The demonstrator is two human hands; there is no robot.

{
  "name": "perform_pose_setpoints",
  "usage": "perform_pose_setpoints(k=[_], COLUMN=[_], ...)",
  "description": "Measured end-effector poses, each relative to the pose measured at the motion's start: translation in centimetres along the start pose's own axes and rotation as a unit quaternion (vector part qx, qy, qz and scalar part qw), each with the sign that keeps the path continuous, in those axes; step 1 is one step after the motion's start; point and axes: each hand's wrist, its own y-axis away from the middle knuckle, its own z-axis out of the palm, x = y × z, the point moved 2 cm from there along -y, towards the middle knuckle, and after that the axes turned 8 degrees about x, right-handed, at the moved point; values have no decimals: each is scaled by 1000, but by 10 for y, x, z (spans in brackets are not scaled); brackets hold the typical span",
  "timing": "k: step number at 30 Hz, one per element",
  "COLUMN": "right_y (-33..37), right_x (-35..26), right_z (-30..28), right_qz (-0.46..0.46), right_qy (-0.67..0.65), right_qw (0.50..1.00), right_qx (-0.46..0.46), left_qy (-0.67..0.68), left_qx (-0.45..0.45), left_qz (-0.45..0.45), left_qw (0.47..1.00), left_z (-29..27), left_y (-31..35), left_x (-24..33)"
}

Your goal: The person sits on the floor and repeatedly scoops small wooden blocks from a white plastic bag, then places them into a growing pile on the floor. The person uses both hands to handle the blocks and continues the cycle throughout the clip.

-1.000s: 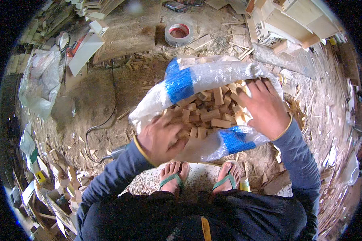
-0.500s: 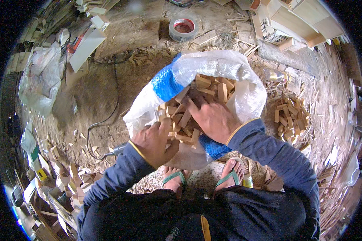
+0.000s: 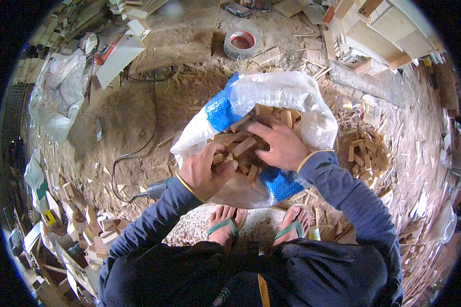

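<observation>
A white woven plastic sack [image 3: 279,84] with blue bands stands with its mouth rolled wide, holding many small wooden blocks [image 3: 244,147]. At its left side my left hand [image 3: 202,171] reaches over the rim, thumb and fingers apart among the blocks. From the right my right hand [image 3: 284,147] spreads over the blocks, its thumb and forefinger parted and the other fingertips partly hidden. No block is plainly gripped in either hand.
A heap of similar blocks [image 3: 368,156] lies right of the sack. Beyond it sits a roll of clear tape [image 3: 241,44]. A corded power tool [image 3: 153,190] lies by my left forearm. Wood offcuts [image 3: 92,230] pile at left; wooden boxes [image 3: 374,36] stand far right.
My right hand has shifted a little to the right over the blocks, its thumb now apart from the fingers. My left hand has moved slightly inward, its thumb and fingers spreading over the blocks.
</observation>
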Motion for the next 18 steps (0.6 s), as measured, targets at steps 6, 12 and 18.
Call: perform_pose_setpoints(k=[6,12,18], right_y=[-2,13,28], right_x=[-6,-14,-16], right_z=[-33,-52,-50], right_qz=[30,171,247], right_qy=[-159,-460,-614], right_qw=[982,864,742], right_qx=[99,118,105], left_qy=[125,317,498], left_qx=[29,50,-33], left_qz=[-67,-198,-242], left_qw=[989,926,832], left_z=[-11,-16,3], left_y=[-7,-21,-25], left_x=[8,12,34])
